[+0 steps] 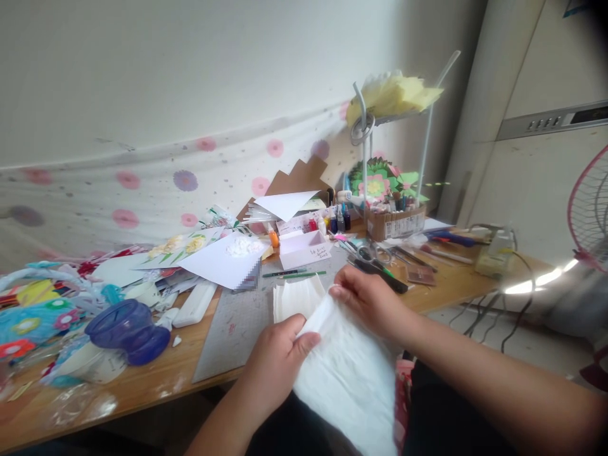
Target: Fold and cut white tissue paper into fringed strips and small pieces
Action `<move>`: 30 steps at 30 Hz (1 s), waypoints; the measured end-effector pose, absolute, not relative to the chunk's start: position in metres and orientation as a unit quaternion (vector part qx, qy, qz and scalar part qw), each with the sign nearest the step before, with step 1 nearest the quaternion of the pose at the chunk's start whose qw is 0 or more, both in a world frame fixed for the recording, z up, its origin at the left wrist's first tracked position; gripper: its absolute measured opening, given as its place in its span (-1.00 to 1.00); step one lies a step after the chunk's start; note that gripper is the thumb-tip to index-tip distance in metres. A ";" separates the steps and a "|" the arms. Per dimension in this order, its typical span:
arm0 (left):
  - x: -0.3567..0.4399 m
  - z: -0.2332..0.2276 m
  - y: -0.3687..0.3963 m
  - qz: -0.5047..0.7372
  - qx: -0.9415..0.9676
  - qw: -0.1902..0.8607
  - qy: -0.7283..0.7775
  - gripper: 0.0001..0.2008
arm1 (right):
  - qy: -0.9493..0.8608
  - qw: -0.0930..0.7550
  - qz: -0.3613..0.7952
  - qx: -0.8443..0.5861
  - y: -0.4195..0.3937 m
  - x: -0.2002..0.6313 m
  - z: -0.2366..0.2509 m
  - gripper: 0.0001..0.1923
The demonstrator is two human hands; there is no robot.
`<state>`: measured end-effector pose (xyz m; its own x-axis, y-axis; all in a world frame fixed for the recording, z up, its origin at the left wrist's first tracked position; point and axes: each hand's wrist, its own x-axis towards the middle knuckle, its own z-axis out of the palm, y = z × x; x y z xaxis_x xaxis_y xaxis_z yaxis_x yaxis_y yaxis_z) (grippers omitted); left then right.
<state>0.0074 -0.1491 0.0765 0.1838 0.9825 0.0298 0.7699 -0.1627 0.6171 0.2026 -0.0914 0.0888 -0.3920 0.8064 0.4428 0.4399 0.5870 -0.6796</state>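
A thin white tissue sheet [349,373] hangs down over my lap, wrinkled across its middle. My left hand [285,348] pinches its upper left edge between thumb and fingers. At the upper right corner, my right hand [363,294] grips the same edge, fingers curled round it. Between the two hands the edge looks folded over in a narrow strip. Just beyond them a stack of white tissue sheets [297,297] lies on the grey cutting mat [232,332]. Two pencils [294,273] rest behind that stack.
To the left stand a blue vase [128,332] and a white bowl [95,362]. Scissors [373,252], a small white box [304,250], paint bottles [339,218] and a cardboard box [396,223] crowd the back. Papers [223,259] overlap left of centre. Cables [515,297] hang off the right edge.
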 end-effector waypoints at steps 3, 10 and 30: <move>-0.003 0.080 -0.151 0.202 0.734 0.260 0.594 -0.65 | -0.814 0.375 0.223 -0.383 -0.093 0.198 0.087 -0.83; 0.008 0.095 -0.146 0.286 0.747 0.288 0.527 -0.69 | -0.846 0.320 0.240 -0.352 -0.101 0.181 0.087 -0.87; 0.005 0.069 -0.150 0.319 0.764 0.063 0.558 -0.83 | -0.845 0.236 0.391 -0.279 -0.096 0.192 0.086 -0.72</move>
<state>0.0055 -0.1504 0.0690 0.1739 0.8916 0.4180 0.8116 -0.3702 0.4519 0.1917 -0.0964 0.0863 -0.7331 0.6557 0.1808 0.2860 0.5384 -0.7927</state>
